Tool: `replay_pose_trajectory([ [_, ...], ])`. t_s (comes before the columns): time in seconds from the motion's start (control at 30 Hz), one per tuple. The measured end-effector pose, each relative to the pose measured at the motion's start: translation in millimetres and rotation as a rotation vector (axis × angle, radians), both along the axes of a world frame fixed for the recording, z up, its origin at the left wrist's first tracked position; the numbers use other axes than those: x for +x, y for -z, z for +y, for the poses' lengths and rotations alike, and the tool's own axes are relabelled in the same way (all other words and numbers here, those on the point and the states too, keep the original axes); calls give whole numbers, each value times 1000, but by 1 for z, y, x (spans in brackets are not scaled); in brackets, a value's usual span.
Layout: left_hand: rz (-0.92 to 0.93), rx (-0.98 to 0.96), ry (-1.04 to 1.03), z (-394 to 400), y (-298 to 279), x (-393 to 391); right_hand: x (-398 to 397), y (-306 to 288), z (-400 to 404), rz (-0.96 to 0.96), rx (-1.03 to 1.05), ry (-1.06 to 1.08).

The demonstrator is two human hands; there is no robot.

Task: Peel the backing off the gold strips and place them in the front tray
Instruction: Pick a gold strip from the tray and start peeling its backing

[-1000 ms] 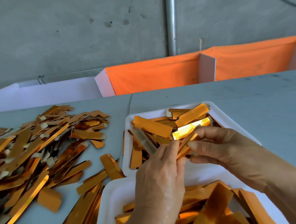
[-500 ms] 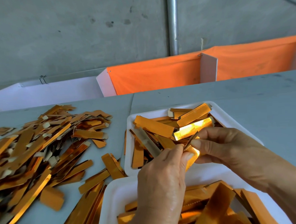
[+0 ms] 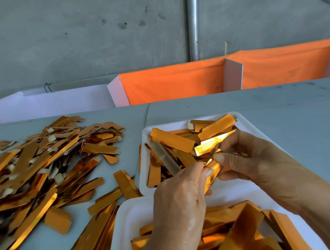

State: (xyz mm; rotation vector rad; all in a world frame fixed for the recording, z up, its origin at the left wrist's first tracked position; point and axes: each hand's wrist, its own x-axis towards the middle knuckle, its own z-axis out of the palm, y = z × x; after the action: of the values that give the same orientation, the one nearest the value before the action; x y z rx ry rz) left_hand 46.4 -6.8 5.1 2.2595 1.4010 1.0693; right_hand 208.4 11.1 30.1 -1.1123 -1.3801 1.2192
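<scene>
Both hands hold one gold strip [image 3: 212,171] above the gap between two white trays. My left hand [image 3: 180,204] pinches its lower part between thumb and fingers. My right hand [image 3: 255,162] pinches the upper end, where a thin layer stands away from the strip. The farther white tray [image 3: 254,125] holds several gold strips [image 3: 172,139], some with pale tabs. The nearer white tray [image 3: 126,219], at the bottom edge, also holds several gold strips [image 3: 244,228], partly hidden by my left hand.
A big loose pile of gold strips [image 3: 42,162] covers the grey table [image 3: 290,109] on the left, reaching the trays. Behind the table stand white and orange partitions [image 3: 174,81] and a concrete wall with a metal pipe [image 3: 193,26].
The strip has tilted and dropped slightly between my hands, and its layers have parted a little at the top. My right thumb has shifted along it. The view moved slightly.
</scene>
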Motion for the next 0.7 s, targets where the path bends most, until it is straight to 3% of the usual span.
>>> replay_pose_trajectory([
  [0.13,51,-54,2,-2,-3,-5,4,-3,0,-45,53,-20],
  [0.3,99,24,67,-1,-6,-5,6,-5,-1,-102,48,-53],
  [0.53,66,-109,63,2,-1,-6,0,0,1,-151,38,24],
  [0.7,124,19,-11,1,2,0,-2,2,1,-106,88,94],
])
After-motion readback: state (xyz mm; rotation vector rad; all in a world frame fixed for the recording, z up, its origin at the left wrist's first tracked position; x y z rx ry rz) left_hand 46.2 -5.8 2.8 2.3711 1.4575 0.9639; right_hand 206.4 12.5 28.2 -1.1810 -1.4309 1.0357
